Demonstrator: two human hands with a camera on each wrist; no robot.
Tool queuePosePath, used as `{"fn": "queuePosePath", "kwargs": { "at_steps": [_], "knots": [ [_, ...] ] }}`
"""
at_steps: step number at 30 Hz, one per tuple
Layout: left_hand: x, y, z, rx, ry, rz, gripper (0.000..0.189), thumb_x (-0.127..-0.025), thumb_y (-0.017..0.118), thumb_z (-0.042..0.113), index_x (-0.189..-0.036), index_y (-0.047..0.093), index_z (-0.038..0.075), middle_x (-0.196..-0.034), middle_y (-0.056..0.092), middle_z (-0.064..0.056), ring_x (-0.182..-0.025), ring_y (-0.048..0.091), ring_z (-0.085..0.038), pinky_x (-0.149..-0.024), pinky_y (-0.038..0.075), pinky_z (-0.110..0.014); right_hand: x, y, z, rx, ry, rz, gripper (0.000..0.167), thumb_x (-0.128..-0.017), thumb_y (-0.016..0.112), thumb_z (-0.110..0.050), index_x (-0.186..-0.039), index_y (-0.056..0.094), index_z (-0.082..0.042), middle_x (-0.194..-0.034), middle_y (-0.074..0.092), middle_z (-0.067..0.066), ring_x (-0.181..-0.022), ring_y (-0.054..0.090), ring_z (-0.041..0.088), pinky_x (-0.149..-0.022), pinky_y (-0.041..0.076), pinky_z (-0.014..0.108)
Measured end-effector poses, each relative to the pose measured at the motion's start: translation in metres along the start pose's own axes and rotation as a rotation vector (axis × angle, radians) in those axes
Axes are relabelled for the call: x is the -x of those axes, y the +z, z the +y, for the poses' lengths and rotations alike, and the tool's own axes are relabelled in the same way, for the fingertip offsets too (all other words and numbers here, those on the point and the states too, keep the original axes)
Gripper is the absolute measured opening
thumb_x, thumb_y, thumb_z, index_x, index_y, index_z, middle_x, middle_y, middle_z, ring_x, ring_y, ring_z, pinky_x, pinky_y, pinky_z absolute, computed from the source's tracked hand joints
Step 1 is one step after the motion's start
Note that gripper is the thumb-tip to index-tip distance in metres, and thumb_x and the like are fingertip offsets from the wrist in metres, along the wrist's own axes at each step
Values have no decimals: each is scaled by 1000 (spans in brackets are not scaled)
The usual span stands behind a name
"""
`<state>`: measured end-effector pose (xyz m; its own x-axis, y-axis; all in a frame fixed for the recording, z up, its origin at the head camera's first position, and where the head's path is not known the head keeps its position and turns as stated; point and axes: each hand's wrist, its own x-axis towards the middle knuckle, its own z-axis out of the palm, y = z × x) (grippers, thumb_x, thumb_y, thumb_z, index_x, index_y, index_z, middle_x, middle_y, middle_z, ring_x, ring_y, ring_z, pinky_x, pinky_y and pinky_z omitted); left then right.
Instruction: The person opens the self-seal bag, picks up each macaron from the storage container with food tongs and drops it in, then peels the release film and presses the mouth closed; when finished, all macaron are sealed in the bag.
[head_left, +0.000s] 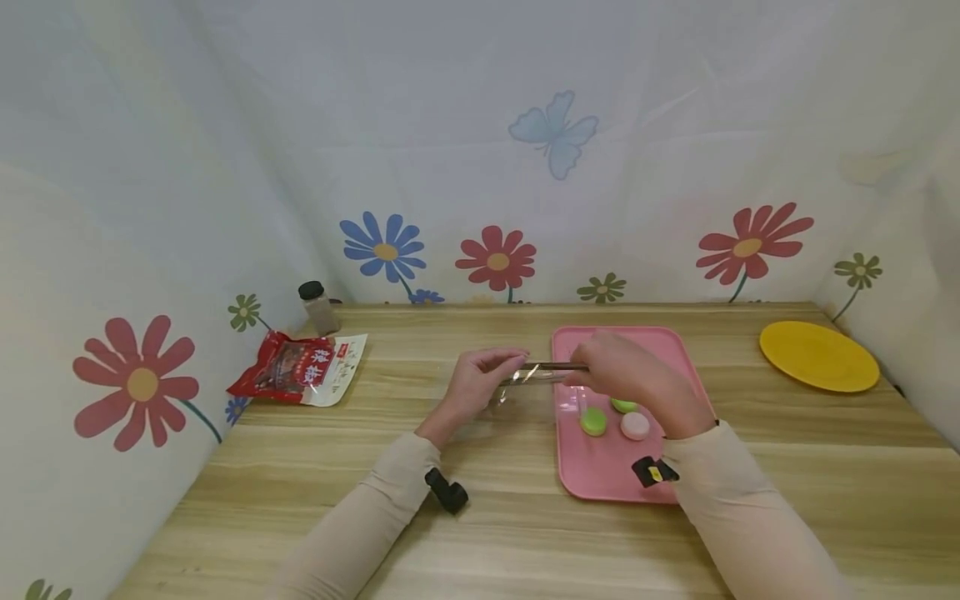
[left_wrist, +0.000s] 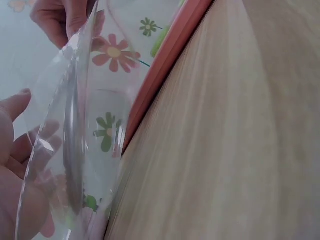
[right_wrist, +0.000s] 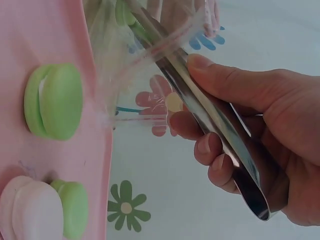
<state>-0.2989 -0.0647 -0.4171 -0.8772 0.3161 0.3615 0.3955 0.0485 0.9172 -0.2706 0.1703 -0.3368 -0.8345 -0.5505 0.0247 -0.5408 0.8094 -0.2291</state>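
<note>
Left hand [head_left: 480, 377]: holding clear bag [left_wrist: 75, 100]. Right hand [head_left: 626, 375]: gripping tongs [right_wrist: 215, 109], green macaron [right_wrist: 124, 13] at their tips. Pink tray [head_left: 607, 482]: right.

The head view looks forward and down from above the near side of the wood-grain table [head_left: 495, 537], far enough back to include the white flower-printed cloth [head_left: 450, 125] behind it. The left wrist view is tilted, close beside the clear plastic bag [left_wrist: 62, 100], facing the cloth. The right wrist view, turned sideways, looks closely at the shiny metal tongs [right_wrist: 210, 107]. Both wrist views share the bag and the pink rectangular tray [right_wrist: 45, 30].
</note>
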Motion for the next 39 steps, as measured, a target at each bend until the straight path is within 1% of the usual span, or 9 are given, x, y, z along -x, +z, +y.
{"fn": "queuePosePath", "kwargs": {
  "at_steps": [5,9,13,17,22,29,34,36,39],
  "knots": [
    [-1,-1,0,-6,-23,-3,24,-96,68,11,-114,72,-5,-116,72,-12,-108,66,-13,-85,52,-21,-4,2,-4,29,15,-9,20,-93,73,-27,-84,74,-9,-66,60,-7,-58,52,10,-57,45,27],
    [0,-1,3,-12,-24,-6,24,-96,68,12,-114,72,-5,-116,72,-12,-107,66,-13,-85,52,-21,-3,3,-3,5,12,-2,17,-94,72,-25,-86,74,-10,-70,63,-5,-62,53,10,-60,46,27],
    [-1,-2,3,-10,-26,-10,26,-97,68,12,-115,71,-7,-117,71,-17,-104,67,-11,-84,52,-20,-1,1,-2,-7,-8,6,16,-93,73,-25,-86,75,-11,-72,65,-4,-62,54,9,-60,47,27],
    [-2,-2,3,12,-13,-10,26,-96,68,10,-114,70,-9,-117,71,-18,-106,67,-13,-85,53,-21,-1,2,-3,7,-36,25,14,-93,74,-23,-88,76,-10,-72,65,-5,-63,55,8,-61,48,26],
    [-1,-3,5,33,9,-26,23,-97,66,8,-113,71,-8,-118,71,-16,-109,67,-15,-87,54,-23,-5,7,-5,4,-32,36,13,-92,75,-23,-89,76,-10,-71,66,-4,-61,53,9,-60,47,26],
    [-2,-3,4,81,30,-13,23,-96,66,5,-113,70,-11,-116,70,-19,-106,68,-15,-90,54,-26,-10,13,0,10,-29,55,14,-92,75,-22,-86,75,-9,-68,63,-6,-60,52,9,-59,46,26],
    [-8,-5,-11,145,38,-22,23,-96,65,1,-114,68,-14,-119,67,-24,-113,66,-25,-93,53,-29,-13,18,3,-24,-33,37,19,-94,72,-25,-87,76,-7,-69,67,-1,-57,54,7,-58,46,27],
    [-10,-6,-18,153,40,-20,23,-96,64,0,-114,67,-14,-121,67,-24,-114,66,-26,-93,54,-28,-15,19,5,-43,-26,23,20,-95,71,-25,-88,76,-7,-71,68,0,-56,54,7,-58,47,27],
    [-11,-8,-23,136,41,-12,24,-96,67,4,-114,69,-11,-121,68,-20,-114,66,-23,-91,54,-26,-14,20,7,-64,-6,5,20,-95,70,-26,-91,76,-8,-73,69,1,-58,56,8,-59,48,27]
  ]
}}
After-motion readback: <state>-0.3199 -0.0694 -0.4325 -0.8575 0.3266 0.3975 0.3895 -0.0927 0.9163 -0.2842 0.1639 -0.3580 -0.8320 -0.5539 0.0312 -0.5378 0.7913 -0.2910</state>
